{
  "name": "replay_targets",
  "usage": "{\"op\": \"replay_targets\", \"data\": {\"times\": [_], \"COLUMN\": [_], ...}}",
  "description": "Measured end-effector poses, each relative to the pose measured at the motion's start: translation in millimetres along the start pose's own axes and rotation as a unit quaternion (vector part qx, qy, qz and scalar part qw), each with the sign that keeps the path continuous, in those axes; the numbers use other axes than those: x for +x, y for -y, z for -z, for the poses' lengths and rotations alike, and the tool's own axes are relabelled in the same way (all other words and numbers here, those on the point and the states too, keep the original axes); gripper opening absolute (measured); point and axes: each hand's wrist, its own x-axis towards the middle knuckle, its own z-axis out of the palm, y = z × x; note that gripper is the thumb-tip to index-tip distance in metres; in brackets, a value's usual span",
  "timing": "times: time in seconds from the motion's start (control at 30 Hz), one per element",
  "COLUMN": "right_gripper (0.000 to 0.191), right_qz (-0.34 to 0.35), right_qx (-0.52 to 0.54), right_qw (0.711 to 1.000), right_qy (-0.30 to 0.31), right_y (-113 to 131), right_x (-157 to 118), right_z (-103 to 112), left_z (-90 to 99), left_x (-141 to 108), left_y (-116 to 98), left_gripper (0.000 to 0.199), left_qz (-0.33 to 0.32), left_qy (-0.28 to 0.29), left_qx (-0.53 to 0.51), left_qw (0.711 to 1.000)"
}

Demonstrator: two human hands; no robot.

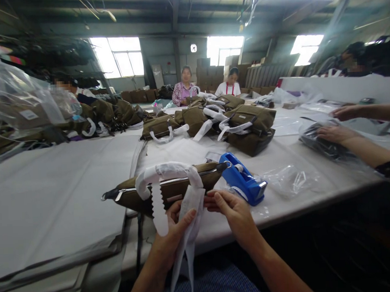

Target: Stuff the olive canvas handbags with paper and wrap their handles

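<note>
Olive-brown bag [176, 190] with white-wrapped handle [170, 167] is seen on the tabletop [281, 204]

The bag is placed just beyond the left grip [171, 235], with its long zipped top facing upward. Its cloth is of a dull olive-brown colour, and at both ends it is finished with dark tabs and metal rings. Along the top a silver zipper [177, 180] is fitted, and its puller [119, 195] is found to the left of the left grip. Under the zipper a small pale plate [174, 198] is fixed, close above the fingers of the left grip.

The handle is raised in an arch. Below it a wavy-edged strip [159, 210] is hung, just beside the left grip. A plain white strip [192, 198] is pinched by the left grip between thumb and fingers, and lower down it is divided into two tails.

The right grip [232, 209] is half curled, with its fingertips placed at the edge of the plain white strip; whether anything is held by it cannot be told.

Just beyond the right grip a blue tape dispenser [248, 182] is set, near one end of the bag. Farther beyond both grips, similar bags [250, 117] are heaped. Well to the right, a plastic-wrapped item [314, 140] is handled by a co-worker.
</note>
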Motion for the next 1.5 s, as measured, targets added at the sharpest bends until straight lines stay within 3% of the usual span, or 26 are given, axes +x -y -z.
{"op": "replay_targets", "data": {"times": [0.1, 0.2, 0.33, 0.47, 0.63, 0.8, 0.97, 1.07, 1.13, 1.3, 1.4, 1.5], "right_gripper": [0.043, 0.04, 0.035, 0.032, 0.026, 0.024, 0.016, 0.02, 0.027, 0.036, 0.031, 0.022], "right_qz": [-0.009, -0.024, -0.017, -0.052, -0.025, 0.036, 0.031, -0.017, -0.045, -0.09, -0.075, -0.016], "right_qx": [0.067, 0.102, 0.005, -0.056, -0.14, -0.208, -0.15, -0.086, -0.055, -0.002, -0.036, -0.126], "right_qw": [0.996, 0.993, 0.998, 0.991, 0.988, 0.977, 0.984, 0.993, 0.996, 0.995, 0.996, 0.99], "right_qy": [0.058, 0.062, 0.061, 0.106, 0.061, 0.025, 0.088, 0.076, 0.061, 0.051, 0.044, 0.067], "right_y": [0.4, -6.9, -24.1, -43.6, -63.6, -68.8, -57.6, -54.6, -55.0, -58.7, -60.1, -52.2], "right_x": [-2.3, -4.3, -22.8, -44.2, -45.1, -53.0, -69.1, -68.2, -64.1, -56.7, -56.0, -52.8], "right_z": [-13.7, -17.6, -11.8, -13.7, -30.1, -35.9, -27.4, -24.9, -24.6, -23.6, -24.4, -24.1], "left_z": [-0.2, -0.5, -1.6, -4.8, -14.6, -21.5, -23.4, -24.0, -21.4, 1.2, 15.1, 22.6], "left_x": [1.0, 1.0, 1.0, 3.7, 8.9, 10.2, 10.6, 10.8, 8.4, -16.3, -37.2, -49.8], "left_y": [1.8, 3.5, 7.0, 12.4, 17.7, 28.0, 35.9, 29.4, 22.0, 16.3, 28.2, 42.0], "left_gripper": [0.053, 0.054, 0.049, 0.043, 0.044, 0.041, 0.04, 0.041, 0.041, 0.051, 0.048, 0.047], "left_qz": [0.0, 0.001, -0.003, -0.017, -0.052, -0.116, -0.144, -0.124, -0.098, -0.017, 0.018, 0.024], "left_qy": [0.002, -0.01, -0.025, -0.037, -0.069, -0.147, -0.189, -0.174, -0.134, -0.057, -0.038, -0.039], "left_qx": [0.014, 0.025, 0.027, 0.034, 0.073, 0.2, 0.266, 0.24, 0.193, 0.046, 0.085, 0.117], "left_qw": [1.0, 1.0, 0.999, 0.999, 0.994, 0.962, 0.934, 0.947, 0.967, 0.997, 0.995, 0.992]}}
